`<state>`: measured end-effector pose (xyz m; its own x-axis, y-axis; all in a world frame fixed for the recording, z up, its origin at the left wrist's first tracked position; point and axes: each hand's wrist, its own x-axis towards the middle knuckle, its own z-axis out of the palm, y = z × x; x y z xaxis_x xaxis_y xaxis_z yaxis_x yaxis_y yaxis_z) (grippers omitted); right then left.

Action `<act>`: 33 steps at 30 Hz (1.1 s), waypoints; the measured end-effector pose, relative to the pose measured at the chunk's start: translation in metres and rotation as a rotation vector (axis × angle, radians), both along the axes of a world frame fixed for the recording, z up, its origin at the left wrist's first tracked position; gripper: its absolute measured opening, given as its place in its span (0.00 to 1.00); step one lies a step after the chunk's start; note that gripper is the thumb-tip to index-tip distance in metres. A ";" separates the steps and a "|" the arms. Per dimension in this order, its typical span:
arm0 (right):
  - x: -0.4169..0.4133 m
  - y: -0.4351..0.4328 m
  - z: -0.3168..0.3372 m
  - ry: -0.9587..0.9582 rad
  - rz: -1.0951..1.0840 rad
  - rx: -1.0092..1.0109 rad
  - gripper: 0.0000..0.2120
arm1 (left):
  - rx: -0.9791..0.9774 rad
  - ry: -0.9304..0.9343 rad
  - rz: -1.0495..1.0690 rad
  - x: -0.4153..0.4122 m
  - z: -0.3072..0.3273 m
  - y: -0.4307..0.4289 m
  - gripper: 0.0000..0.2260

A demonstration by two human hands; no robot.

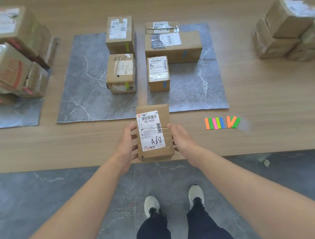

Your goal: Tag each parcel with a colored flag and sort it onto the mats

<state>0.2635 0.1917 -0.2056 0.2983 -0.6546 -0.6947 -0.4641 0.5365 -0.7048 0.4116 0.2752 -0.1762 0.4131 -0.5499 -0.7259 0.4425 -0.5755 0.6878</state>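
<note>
1. Head view: a small brown parcel [154, 133], white label facing up, is held over the near edge of the tabletop [58, 145], left of the coloured flags [222, 122].
2. The left hand [126, 144] and right hand [182, 138] each clamp one long side, and the grip is firm.
3. The parcel looks light, stiff and boxy. Holding it by opposite sides should be secure.

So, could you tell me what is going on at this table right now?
A person holds a brown parcel between the left hand and right hand, over the near edge of the table. No flag shows on it. Loose coloured flags lie to its right. The middle mat holds two green-flagged parcels. The right mat holds three parcels, two showing blue flags. The left mat carries a stack with pink flags. Another pile of parcels sits far right, off the mats.
</note>
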 end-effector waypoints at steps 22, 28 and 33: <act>-0.048 -0.012 0.069 -0.008 -0.212 -0.232 0.11 | -0.320 -0.202 -0.096 0.009 0.084 -0.037 0.19; -0.089 -0.022 0.062 0.013 -0.295 -0.349 0.08 | -0.344 -0.176 -0.210 -0.035 0.090 -0.060 0.17; -0.132 -0.038 0.043 0.088 -0.299 -0.460 0.14 | -0.291 -0.166 -0.290 -0.081 0.069 -0.085 0.18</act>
<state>0.1318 0.1539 -0.1626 0.0062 -0.9437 -0.3308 -0.4067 0.2999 -0.8629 0.3308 0.1898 -0.1075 0.3095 -0.8321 -0.4602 0.1607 -0.4313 0.8878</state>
